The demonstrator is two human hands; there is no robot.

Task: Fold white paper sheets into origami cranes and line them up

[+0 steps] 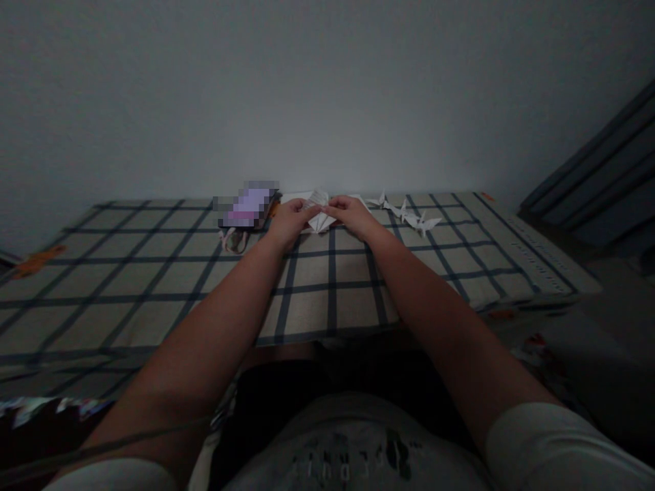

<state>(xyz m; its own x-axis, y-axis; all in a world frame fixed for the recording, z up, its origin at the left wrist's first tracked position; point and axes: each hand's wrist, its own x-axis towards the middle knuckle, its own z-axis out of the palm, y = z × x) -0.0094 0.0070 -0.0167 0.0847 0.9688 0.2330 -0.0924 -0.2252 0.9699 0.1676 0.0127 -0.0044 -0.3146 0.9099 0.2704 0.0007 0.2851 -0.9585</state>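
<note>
In the head view, the left hand (289,219) and the right hand (352,213) meet near the far edge of a bench (307,307) spread with a pale cloth checked in dark blue lines. Between them is a small, creased piece of folded white paper (320,222), standing out toward the wearer in a pointed, kite-like shape. Each hand has its thumb and fingers closed on the paper, one from either side, with the fingertips close together at its middle. Just right of the right hand, three folded white paper cranes (404,211) sit in a slanting row. Left of the left hand lies a phone with a blurred, purplish screen (250,206), a pale looped strap (235,240) at its near end. A plain grey wall (327,95) rises behind the bench.
</note>
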